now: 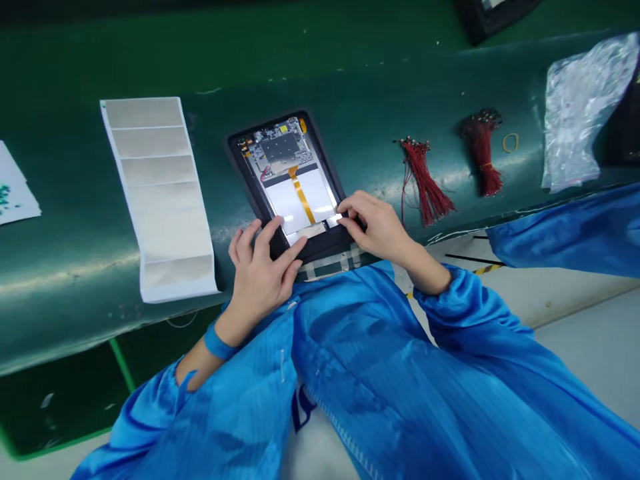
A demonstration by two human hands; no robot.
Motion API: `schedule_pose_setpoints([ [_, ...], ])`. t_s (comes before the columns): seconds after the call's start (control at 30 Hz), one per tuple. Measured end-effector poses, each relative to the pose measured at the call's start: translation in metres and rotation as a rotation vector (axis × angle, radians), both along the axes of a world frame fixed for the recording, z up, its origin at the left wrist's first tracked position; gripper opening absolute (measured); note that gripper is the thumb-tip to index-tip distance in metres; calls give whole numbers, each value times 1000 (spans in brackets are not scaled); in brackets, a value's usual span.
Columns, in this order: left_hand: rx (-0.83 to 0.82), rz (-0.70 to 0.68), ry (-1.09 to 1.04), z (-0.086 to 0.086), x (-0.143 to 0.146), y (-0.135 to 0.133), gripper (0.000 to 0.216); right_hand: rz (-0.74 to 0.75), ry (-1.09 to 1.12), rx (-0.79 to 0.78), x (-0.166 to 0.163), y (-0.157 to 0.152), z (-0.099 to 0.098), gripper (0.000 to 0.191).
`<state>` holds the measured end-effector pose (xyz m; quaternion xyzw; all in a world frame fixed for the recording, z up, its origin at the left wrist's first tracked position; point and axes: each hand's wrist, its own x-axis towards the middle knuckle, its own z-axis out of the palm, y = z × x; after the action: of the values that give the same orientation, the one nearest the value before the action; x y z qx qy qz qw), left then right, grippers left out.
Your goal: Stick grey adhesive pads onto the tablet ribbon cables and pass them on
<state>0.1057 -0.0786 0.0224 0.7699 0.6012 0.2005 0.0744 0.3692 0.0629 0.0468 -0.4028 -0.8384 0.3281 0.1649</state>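
Note:
An opened tablet lies in a dark frame on the green table, its insides facing up. At its far end sits a circuit board; a silvery white battery fills the middle, with an orange flex cable running down it. My left hand rests with fingers spread on the tablet's near left corner, beside a pale strip. At the near right corner my right hand is closed, thumb and index finger close together at a small silvery part. Whatever lies between those fingertips is too small to tell.
Left of the tablet lies a long white label sheet. Two bundles of red wires, one nearer and one farther right, lie beside a rubber band. Clear plastic bags and another person's blue sleeve are at right.

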Motion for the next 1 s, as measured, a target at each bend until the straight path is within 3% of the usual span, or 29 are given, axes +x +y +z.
schedule_pose_setpoints([
  [0.17,51,5,-101,-7,0,6,48,-445,-141,151,42,43,14,27],
  [0.27,51,3,-128,-10,-1,8,50,-538,-322,255,67,79,14,34],
  [0.47,42,10,-128,-5,0,9,51,-371,-485,328,54,119,-8,25],
  [0.6,41,15,-111,-5,0,9,47,-336,-577,283,41,126,-7,23],
  [0.73,90,48,-148,-2,3,14,32,-255,-422,288,40,121,5,19],
  [0.83,100,122,-291,12,12,23,17,-93,-182,271,26,100,12,13],
  [0.9,-18,164,-484,25,21,31,16,71,-19,255,9,78,15,13],
  [1.0,-376,179,-885,39,31,46,25,298,151,246,-17,43,18,17],
])
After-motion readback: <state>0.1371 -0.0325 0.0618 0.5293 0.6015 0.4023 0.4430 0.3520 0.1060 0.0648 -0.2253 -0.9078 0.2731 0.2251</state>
